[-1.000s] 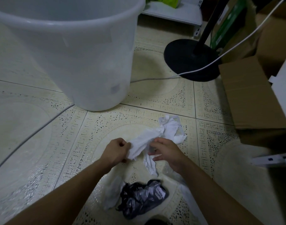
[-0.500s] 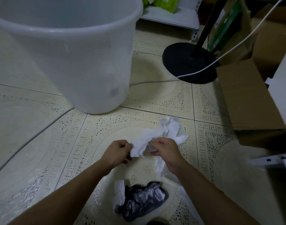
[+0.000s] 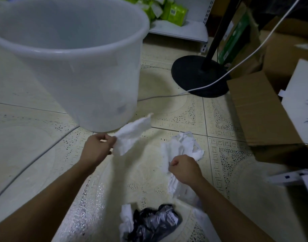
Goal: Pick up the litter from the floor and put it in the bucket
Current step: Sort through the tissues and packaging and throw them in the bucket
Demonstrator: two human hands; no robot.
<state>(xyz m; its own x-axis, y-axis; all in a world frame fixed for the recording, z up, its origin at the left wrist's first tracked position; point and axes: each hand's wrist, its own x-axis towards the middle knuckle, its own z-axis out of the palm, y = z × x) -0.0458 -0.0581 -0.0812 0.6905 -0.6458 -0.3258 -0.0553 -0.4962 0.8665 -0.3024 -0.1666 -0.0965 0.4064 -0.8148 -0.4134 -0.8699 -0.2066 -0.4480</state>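
A large translucent white bucket (image 3: pixel 90 70) stands on the tiled floor at the upper left. My left hand (image 3: pixel 97 149) grips a white tissue (image 3: pixel 130 137), lifted off the floor just in front of the bucket's base. My right hand (image 3: pixel 183 168) is closed on a second crumpled white tissue (image 3: pixel 181 147) that still lies partly on the floor. A crumpled black plastic wrapper (image 3: pixel 153 222) lies near the bottom edge, with a small white scrap (image 3: pixel 126 219) beside it and a clear plastic piece (image 3: pixel 186 194) under my right forearm.
A black round stand base (image 3: pixel 190 74) with a pole and a white cable (image 3: pixel 237 67) sits behind the litter. Cardboard boxes (image 3: pixel 258 109) crowd the right side. A white shelf (image 3: pixel 177 30) with green packs is at the back.
My hands have pulled apart. The left hand lifted one tissue up and left toward the bucket, while the right hand stayed low on the other tissue.
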